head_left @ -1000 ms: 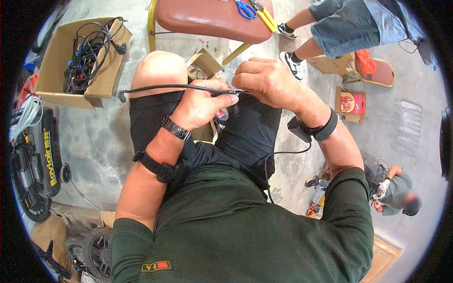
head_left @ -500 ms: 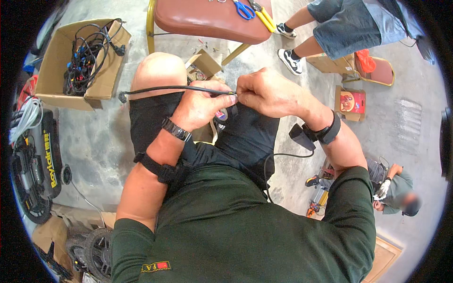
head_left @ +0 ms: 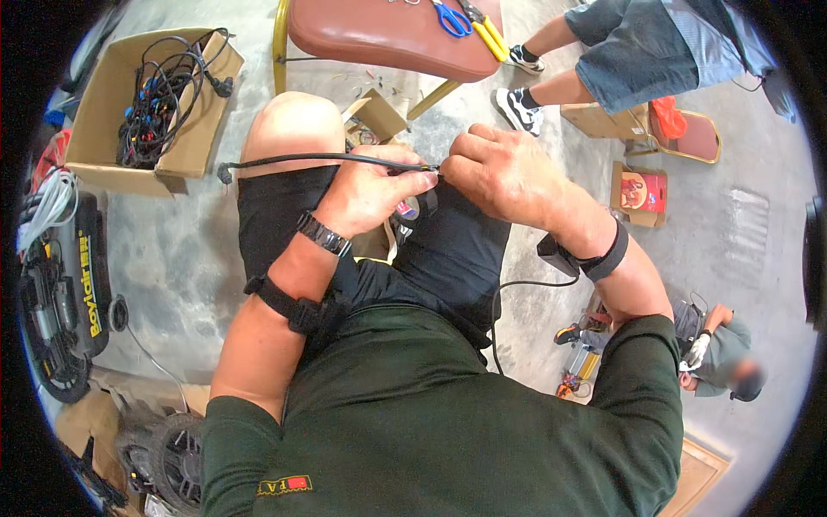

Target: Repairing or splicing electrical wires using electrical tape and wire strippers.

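A black cable (head_left: 295, 157) runs across my bare left knee, its plug hanging at the left end. My left hand (head_left: 370, 191) is closed on the cable near its other end, thumb pressed on it. My right hand (head_left: 491, 177) pinches at that end, where small thin wires show; exactly what its fingertips hold is too small to make out. Both hands are close together over my lap. A partly hidden small box (head_left: 379, 110) of bits lies on the floor just beyond them.
A carton (head_left: 95, 112) of tangled cables stands left. A padded chair (head_left: 379, 30) ahead holds blue scissors (head_left: 452, 19) and yellow-handled pliers (head_left: 487, 34). A standing person (head_left: 629, 69) is at upper right; a gloved person (head_left: 724, 353) works at lower right. Wheels (head_left: 181, 461) lie lower left.
My right hand first drew closer to the cable's end and downward, then shifted slightly right. My left hand stays on the cable, moving very little. The standing person's feet shifted slightly left.
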Motion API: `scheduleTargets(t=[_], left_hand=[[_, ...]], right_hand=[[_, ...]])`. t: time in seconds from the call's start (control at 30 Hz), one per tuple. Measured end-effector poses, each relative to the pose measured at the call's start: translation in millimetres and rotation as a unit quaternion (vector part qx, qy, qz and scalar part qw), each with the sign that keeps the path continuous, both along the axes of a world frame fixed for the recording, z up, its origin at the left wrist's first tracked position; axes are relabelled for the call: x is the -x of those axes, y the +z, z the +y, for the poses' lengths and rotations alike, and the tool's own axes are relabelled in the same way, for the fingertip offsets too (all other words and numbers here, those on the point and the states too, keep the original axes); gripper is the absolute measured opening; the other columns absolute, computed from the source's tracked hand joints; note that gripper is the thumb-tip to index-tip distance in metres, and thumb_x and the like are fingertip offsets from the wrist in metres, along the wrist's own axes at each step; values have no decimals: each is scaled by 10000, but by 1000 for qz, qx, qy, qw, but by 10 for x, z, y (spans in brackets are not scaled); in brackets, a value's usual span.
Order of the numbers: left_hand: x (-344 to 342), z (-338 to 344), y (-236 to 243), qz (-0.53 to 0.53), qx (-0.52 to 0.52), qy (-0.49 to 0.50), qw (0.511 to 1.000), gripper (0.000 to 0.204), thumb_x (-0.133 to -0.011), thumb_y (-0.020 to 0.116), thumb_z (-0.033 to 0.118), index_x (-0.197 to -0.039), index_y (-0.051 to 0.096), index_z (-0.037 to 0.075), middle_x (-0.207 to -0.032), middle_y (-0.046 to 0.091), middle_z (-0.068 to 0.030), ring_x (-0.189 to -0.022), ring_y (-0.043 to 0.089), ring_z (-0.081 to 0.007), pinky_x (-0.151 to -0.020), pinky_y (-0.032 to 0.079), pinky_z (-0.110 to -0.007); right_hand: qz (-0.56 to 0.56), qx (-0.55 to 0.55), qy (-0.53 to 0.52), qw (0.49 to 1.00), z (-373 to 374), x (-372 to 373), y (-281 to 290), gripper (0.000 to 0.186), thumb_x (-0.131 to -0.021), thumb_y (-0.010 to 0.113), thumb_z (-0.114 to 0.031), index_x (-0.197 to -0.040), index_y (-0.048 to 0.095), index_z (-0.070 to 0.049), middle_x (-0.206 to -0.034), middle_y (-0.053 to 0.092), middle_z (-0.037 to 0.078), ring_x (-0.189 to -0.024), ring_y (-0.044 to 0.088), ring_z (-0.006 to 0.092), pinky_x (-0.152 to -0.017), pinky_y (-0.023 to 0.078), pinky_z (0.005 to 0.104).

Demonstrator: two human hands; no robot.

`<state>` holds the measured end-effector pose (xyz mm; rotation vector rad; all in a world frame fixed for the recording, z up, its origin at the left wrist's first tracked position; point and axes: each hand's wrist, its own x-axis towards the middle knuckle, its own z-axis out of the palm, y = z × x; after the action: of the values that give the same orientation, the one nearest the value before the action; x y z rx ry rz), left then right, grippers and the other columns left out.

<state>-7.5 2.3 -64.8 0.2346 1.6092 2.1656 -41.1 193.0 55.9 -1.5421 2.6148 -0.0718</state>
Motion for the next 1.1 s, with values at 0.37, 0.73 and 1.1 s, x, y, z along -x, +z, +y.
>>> scheduleTargets(t=[0.37, 0.73, 1.1], left_hand=[[5, 19, -47, 3, -5, -11, 1000, 140, -846, 715, 72, -953, 708, -17, -809, 690, -37, -721, 613, -77, -607, 522, -259], [-2, -31, 45, -32, 3, -34, 999, 152, -852, 747, 107, -923, 697, -17, -784, 681, -29, -707, 612, -71, -603, 507, -240], [-2, -22, 56, -54, -6, -40, 998, 160, -869, 734, 116, -974, 699, 0, -781, 651, 5, -666, 583, -66, -577, 486, -234]], right_hand=[[-77, -2, -83, 994, -340, 29, -30, 178, -777, 651, -204, -748, 590, -39, -718, 630, 147, -675, 654, 341, -621, 530, 435], [-208, 120, -82, 967, -136, 302, 103, 259, -835, 656, -34, -1094, 642, -50, -922, 634, 119, -822, 630, 297, -695, 497, 365], [-94, 106, 22, 990, -37, 238, -172, 349, -669, 673, -21, -1001, 683, -129, -897, 645, 43, -821, 662, 287, -702, 550, 383]])
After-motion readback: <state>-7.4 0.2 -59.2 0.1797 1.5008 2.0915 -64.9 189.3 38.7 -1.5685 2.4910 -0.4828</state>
